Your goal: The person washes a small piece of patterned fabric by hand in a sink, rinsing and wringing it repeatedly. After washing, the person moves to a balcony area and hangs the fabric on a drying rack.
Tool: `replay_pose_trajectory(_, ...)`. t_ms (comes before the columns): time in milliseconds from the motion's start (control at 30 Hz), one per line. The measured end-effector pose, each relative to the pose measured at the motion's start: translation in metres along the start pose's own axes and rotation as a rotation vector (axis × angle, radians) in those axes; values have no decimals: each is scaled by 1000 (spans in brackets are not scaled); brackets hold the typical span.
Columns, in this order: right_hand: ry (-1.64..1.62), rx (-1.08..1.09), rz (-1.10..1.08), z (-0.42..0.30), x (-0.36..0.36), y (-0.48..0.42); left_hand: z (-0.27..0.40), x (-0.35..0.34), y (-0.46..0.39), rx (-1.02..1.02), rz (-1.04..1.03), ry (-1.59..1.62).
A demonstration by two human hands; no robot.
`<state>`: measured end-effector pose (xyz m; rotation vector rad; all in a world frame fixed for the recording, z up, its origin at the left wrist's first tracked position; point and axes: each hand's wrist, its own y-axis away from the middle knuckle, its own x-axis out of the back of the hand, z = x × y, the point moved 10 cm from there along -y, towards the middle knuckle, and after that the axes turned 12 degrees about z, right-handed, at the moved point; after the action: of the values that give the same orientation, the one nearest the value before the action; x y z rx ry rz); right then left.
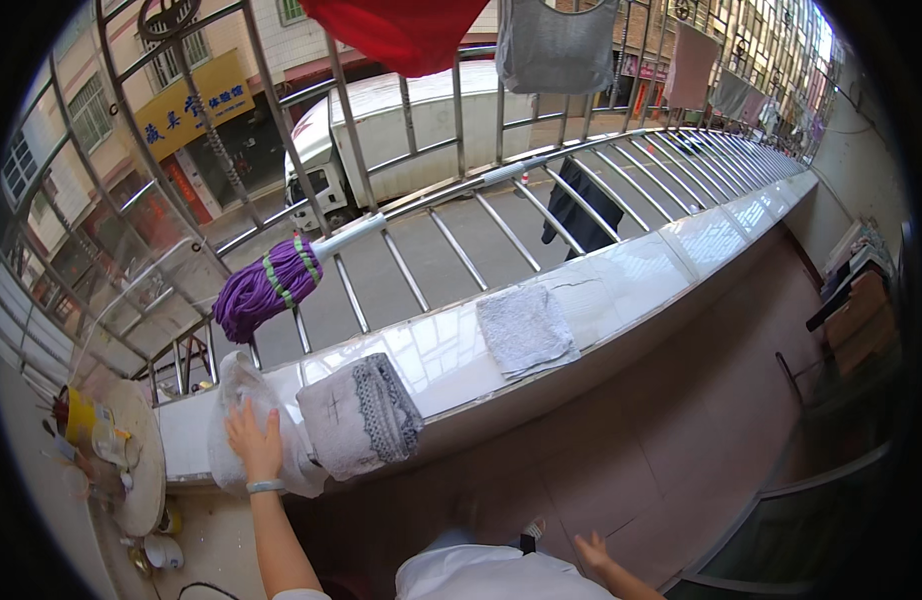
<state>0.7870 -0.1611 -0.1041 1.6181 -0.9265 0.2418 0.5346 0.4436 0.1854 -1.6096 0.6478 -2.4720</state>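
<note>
My left hand (257,444), with a pale bangle at the wrist, lies over a whitish translucent plastic bag (224,442) at the left end of the tiled ledge. Its fingers are spread and do not close around the bag. Just right of the bag, a folded grey-beige towel (332,420) with a dark patterned border lies partly over the ledge's front edge. Farther right lies a folded light grey cloth (527,330). Low in the view, beside my body, my right hand (593,551) hangs with fingers apart and nothing in it.
A white tiled ledge (446,375) runs along metal window bars (457,236). A purple mop head (269,289) rests on the bars. Laundry, including a red garment (401,30), hangs above. Cups and containers crowd a round board (142,480) at left. A truck (431,127) stands outside.
</note>
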Motion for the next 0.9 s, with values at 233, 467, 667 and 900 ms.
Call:
replay_pose_trajectory(233,-101,97,-120,-29,-24,-2,161,52,-50,-501,249,376)
replay_pose_trajectory(467,-717,313,449,-82,115,-36,331,-51,-66,-726,-121,499)
replay_pose_trajectory(667,-1079,300,511,-117,208,-52,391,-187,-129,-875,-16,33)
replay_pose_trajectory(900,-1164,438,628,-185,338,-68,344,-298,-200,-529,-311,-427)
